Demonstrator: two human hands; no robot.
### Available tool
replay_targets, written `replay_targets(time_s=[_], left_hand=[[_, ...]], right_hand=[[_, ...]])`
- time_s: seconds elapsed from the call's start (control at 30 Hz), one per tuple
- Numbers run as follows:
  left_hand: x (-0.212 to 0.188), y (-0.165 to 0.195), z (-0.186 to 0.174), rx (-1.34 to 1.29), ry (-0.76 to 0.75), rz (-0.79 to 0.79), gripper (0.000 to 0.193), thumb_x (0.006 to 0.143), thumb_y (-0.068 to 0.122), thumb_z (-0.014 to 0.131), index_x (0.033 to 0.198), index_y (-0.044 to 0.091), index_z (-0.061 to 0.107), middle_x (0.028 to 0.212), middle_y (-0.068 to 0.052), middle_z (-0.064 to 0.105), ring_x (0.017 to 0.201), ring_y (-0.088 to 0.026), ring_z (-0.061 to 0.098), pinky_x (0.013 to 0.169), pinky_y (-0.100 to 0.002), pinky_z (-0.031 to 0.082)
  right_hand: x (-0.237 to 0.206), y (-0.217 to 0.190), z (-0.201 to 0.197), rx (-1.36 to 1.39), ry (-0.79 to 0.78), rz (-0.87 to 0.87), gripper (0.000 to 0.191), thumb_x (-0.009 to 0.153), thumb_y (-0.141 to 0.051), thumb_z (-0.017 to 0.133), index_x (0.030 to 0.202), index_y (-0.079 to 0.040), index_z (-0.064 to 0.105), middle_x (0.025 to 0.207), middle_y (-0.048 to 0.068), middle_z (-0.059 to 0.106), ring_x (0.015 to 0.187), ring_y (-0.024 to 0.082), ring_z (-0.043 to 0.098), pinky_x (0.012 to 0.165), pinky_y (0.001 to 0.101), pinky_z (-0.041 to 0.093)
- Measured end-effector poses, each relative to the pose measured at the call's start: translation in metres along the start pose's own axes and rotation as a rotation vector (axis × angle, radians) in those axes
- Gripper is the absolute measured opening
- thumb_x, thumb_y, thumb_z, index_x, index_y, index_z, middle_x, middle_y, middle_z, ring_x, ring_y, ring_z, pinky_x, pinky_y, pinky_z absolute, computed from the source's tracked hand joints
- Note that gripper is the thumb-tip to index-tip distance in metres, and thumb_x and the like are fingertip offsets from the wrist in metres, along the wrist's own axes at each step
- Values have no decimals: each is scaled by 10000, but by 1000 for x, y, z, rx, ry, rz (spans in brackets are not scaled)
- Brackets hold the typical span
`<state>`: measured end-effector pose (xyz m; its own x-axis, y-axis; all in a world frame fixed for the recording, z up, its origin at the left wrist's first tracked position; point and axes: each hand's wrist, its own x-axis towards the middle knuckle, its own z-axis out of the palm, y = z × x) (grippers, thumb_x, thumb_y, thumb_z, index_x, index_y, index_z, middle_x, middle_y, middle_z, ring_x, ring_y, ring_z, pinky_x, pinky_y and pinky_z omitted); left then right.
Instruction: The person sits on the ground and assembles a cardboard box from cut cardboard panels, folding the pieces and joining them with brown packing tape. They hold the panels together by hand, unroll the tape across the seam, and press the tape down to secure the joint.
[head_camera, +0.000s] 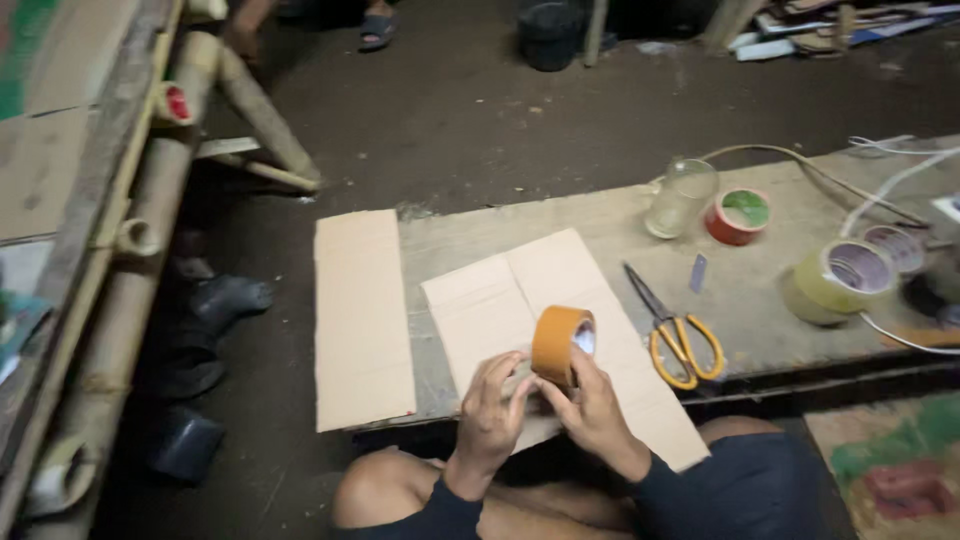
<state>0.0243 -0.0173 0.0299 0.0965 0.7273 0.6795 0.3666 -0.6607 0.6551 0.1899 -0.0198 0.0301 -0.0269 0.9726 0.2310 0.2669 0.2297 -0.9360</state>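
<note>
Both hands, left hand and right hand, grip an orange tape roll over untaped cardboard at the tabletop's near edge; scissors lie untouched.

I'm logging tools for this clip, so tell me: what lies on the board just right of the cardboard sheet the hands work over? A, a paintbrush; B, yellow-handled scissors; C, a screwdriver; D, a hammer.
B: yellow-handled scissors lie on the board right of the cardboard sheet, while the left hand and right hand hold an orange tape roll.
</note>
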Motion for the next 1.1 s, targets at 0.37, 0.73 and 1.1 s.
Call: replay_targets(time_s=[0.37, 0.73, 1.1], left_hand=[[6, 3, 2, -10, -11, -40, 474, 892, -19, 762, 1310, 9, 540, 1168, -173, 711, 1041, -315, 735, 889, -382, 613], [2, -12, -4, -132, 32, -185, 422, 922, -34, 736, 1297, 6, 547, 1045, -167, 756, 954, -243, 789, 804, -336, 667], [17, 0, -19, 124, -7, 43, 470, 880, -13, 761, 1301, 34, 557, 960, -92, 751, 854, -251, 751, 746, -341, 610]], right_hand=[[1, -14, -1, -177, 6, -126, 396, 795, 6, 725, 1176, -15, 620, 1001, 173, 656, 905, 341, 670, 779, 387, 538], [2, -15, 0, -244, -40, -163, 355, 798, -13, 733, 1145, -42, 664, 982, 148, 676, 905, 324, 667, 784, 389, 537], [3, -19, -7, -357, -107, -316, 426, 725, 9, 718, 1143, -23, 639, 1050, 151, 671, 987, 346, 619, 892, 414, 482]])
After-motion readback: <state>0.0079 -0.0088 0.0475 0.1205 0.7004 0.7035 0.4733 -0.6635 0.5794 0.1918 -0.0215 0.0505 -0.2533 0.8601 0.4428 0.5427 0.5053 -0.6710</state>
